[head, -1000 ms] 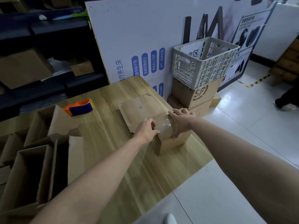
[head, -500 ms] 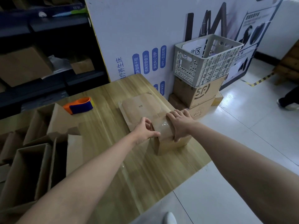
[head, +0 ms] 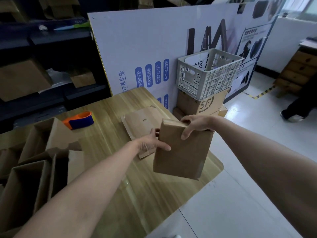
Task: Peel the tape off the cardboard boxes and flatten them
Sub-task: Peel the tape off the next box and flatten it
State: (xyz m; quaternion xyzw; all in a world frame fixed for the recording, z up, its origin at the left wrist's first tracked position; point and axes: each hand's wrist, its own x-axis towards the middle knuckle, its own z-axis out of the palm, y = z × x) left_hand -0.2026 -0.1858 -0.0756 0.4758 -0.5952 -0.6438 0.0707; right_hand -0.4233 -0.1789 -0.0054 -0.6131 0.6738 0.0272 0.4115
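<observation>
Both hands are clamping one small box (head: 181, 152) above the table (head: 106, 169) edge, left hand (head: 151, 143) gripping its side, right hand (head: 195, 125) pinching the top; flattened cardboard (head: 137, 122) is lying behind; open boxes (head: 30, 160) at left are looking undone.

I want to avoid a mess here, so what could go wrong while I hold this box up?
The box is held near the edge of the table, gripped only near its top by the left hand and right hand; a slip could drop it onto the floor.
</observation>
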